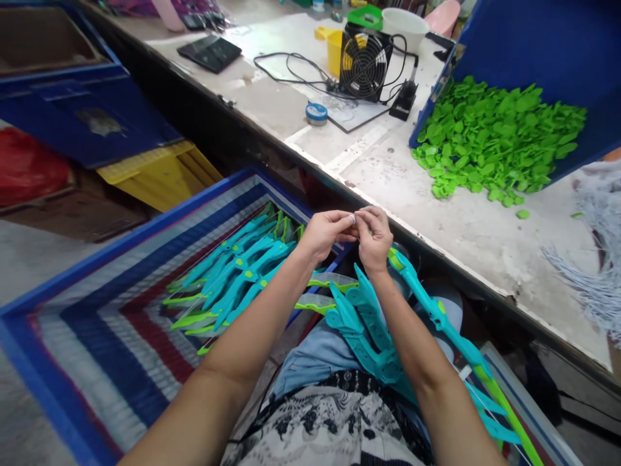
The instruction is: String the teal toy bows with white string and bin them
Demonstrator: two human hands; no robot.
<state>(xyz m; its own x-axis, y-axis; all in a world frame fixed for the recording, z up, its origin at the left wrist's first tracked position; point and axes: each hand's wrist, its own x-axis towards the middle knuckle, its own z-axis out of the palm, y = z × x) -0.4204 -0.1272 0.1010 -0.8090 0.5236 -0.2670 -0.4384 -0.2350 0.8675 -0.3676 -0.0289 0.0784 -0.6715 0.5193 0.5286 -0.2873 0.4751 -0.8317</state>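
My left hand [326,232] and my right hand [374,238] meet in front of me, just below the table edge. Both are closed in a pinch, fingertips touching over something small and pale that I cannot make out. Several teal plastic toy bows [369,323] with green tips lie across my lap under my forearms. One long teal and green bow [439,317] runs down to the right past my right wrist. To the left, a pile of the same teal bows [233,272] lies in a blue bin lined with striped woven sheeting [111,330].
A heap of small green plastic pieces [495,139] spills from a tilted blue crate [533,39] onto the worn table [388,168]. A black fan [363,63], cables, a tape roll [316,113], a yellow cup and a white bowl stand farther back. Pale strings [599,285] lie at right.
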